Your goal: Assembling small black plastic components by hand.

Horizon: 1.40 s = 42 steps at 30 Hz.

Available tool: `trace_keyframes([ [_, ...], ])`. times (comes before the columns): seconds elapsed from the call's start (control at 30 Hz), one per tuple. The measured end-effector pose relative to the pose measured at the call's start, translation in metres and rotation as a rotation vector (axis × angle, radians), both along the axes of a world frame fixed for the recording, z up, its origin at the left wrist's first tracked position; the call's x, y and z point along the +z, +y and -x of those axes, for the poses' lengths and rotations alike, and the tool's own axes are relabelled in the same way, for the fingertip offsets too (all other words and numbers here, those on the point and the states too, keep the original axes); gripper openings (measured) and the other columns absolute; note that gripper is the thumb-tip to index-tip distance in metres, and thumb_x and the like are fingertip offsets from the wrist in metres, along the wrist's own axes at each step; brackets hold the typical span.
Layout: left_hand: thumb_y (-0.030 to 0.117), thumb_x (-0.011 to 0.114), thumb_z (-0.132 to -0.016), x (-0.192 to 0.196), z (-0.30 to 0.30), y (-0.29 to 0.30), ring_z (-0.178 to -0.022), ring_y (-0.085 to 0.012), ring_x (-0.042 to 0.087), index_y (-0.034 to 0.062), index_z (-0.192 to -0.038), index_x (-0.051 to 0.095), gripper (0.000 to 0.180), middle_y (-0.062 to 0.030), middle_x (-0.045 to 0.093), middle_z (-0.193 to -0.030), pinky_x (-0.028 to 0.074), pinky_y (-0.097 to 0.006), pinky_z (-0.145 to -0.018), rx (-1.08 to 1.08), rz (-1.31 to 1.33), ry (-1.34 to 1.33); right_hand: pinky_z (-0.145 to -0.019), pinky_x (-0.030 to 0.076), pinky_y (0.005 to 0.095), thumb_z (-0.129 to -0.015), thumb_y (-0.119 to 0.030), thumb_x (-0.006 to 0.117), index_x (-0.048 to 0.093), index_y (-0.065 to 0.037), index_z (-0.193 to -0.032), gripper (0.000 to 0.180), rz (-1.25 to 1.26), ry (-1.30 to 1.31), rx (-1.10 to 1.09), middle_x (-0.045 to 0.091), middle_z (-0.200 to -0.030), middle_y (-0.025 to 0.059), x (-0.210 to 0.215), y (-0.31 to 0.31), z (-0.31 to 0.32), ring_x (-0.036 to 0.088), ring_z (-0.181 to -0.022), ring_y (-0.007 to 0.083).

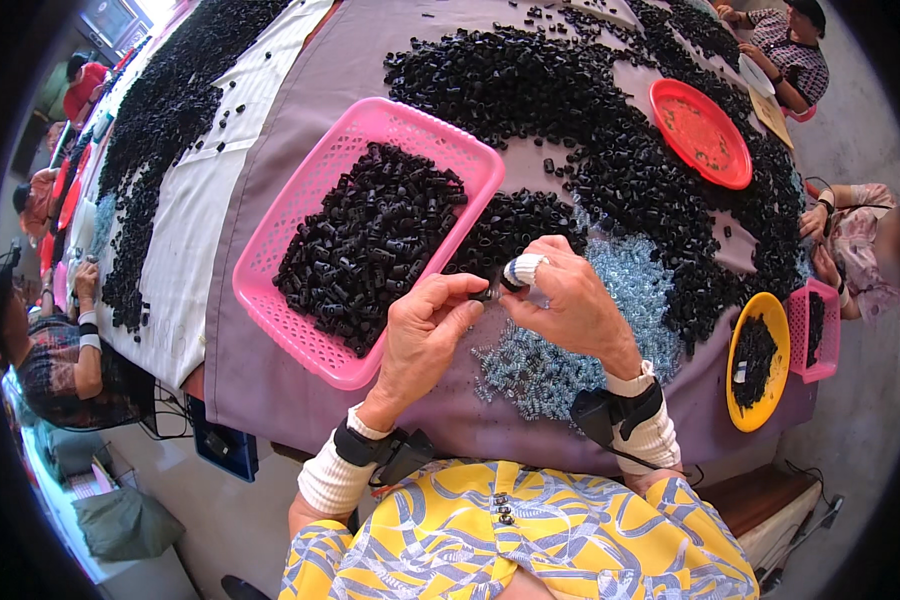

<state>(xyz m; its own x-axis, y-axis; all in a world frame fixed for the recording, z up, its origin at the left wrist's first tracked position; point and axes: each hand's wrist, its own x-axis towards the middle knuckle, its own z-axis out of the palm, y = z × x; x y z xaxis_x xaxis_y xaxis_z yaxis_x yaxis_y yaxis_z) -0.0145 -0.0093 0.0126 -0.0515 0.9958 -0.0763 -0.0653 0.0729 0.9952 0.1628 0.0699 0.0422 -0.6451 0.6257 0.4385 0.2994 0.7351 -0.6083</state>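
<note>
My left hand (420, 335) pinches a small black plastic piece (483, 295) between thumb and fingertips. Close beside it, my right hand (575, 305) has its fingers closed, a white wrap on one finger; what they hold is too small to make out. Left of both hands, a pink perforated basket (300, 190) is heaped with short black tube-like pieces (370, 240). Under and beyond my right hand spreads a pile of small pale-blue translucent pieces (630, 270). More loose black pieces (525, 225) lie just past my fingertips.
The purple-grey cloth (270, 130) carries large heaps of black pieces. To the right are a red plate (700, 133), a yellow dish (742, 400) with black bits, and a smaller pink basket (822, 300). Other people sit around the table; a blue crate (225, 450) stands below its left edge.
</note>
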Motion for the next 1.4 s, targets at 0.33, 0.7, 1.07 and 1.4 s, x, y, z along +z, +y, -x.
trace_keyframes([
  [0.33,-0.006,0.062,-0.084,0.005,-0.001,0.001,-0.084,-0.0074,0.059,-0.0011,-0.105,0.066,0.022,-0.0017,0.061,-0.093,0.049,-0.020,-0.073,-0.055,-0.104,0.187,-0.078,0.041,0.0385,-0.069,-0.007,0.067,0.057,-0.003,-0.074,0.012,0.035,-0.096,0.068,0.058,-0.072,0.0100,-0.001,0.005,0.000,0.058,-0.075,0.0283],
  [0.7,-0.006,0.064,-0.080,0.009,0.000,0.004,-0.081,-0.0103,0.063,-0.0012,-0.104,0.066,0.024,-0.0066,0.067,-0.094,0.051,-0.022,-0.071,0.003,-0.086,0.056,-0.057,0.045,0.0354,-0.073,-0.013,0.072,0.060,0.000,-0.079,0.018,0.433,-0.013,-0.052,0.058,-0.068,0.0121,0.006,0.005,0.007,0.058,-0.061,0.0271],
  [1.07,0.006,0.063,-0.088,0.027,0.030,0.006,-0.079,-0.0126,0.065,-0.0012,-0.107,0.064,0.020,-0.0075,0.067,-0.091,0.054,-0.027,-0.075,0.223,-0.058,-0.205,-0.067,0.043,0.0409,-0.073,-0.006,0.065,0.062,-0.007,-0.084,0.012,0.056,-0.136,0.044,0.056,-0.078,0.0090,-0.057,-0.003,0.019,0.057,-0.077,0.0296],
  [1.4,0.005,0.066,-0.087,0.022,0.030,0.003,-0.077,-0.0083,0.061,-0.0010,-0.108,0.064,0.022,-0.0043,0.067,-0.091,0.051,-0.021,-0.071,0.231,-0.023,-0.226,-0.077,0.036,0.0418,-0.067,-0.012,0.063,0.062,-0.012,-0.080,0.013,-0.328,-0.259,0.128,0.051,-0.087,0.0073,-0.060,-0.026,0.046,0.048,-0.091,0.0251],
])
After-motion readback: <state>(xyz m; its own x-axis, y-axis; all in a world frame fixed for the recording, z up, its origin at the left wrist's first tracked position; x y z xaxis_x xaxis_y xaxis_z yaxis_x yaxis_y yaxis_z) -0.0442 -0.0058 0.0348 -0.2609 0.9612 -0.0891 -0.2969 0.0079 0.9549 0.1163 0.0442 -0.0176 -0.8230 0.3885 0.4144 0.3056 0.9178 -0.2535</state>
